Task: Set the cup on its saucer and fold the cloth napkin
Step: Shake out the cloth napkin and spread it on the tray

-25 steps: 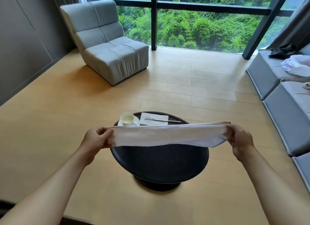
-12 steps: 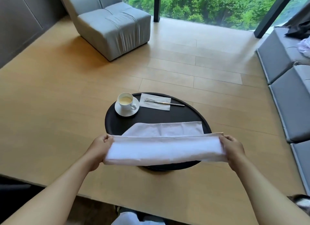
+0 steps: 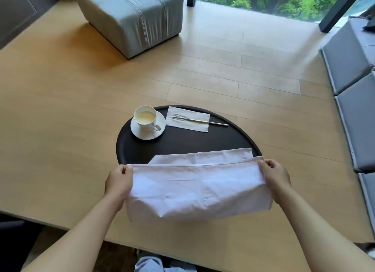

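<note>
A white cloth napkin (image 3: 198, 188) is stretched between my hands over the near edge of the round black table (image 3: 182, 143). Its far part lies on the tabletop and the near part hangs down in front. My left hand (image 3: 118, 182) pinches the napkin's left upper corner, and my right hand (image 3: 275, 175) pinches the right upper corner. A white cup (image 3: 145, 118) with pale liquid stands upright on its white saucer (image 3: 158, 134) at the table's far left.
A fork (image 3: 199, 120) lies on a white paper napkin (image 3: 187, 119) at the table's far side. A grey armchair (image 3: 132, 16) stands on the wooden floor beyond. Grey sofa cushions (image 3: 357, 101) line the right side.
The view has tipped downward and closer to the table. The napkin has come down: its far part now rests on the tabletop and the near part hangs lower.
</note>
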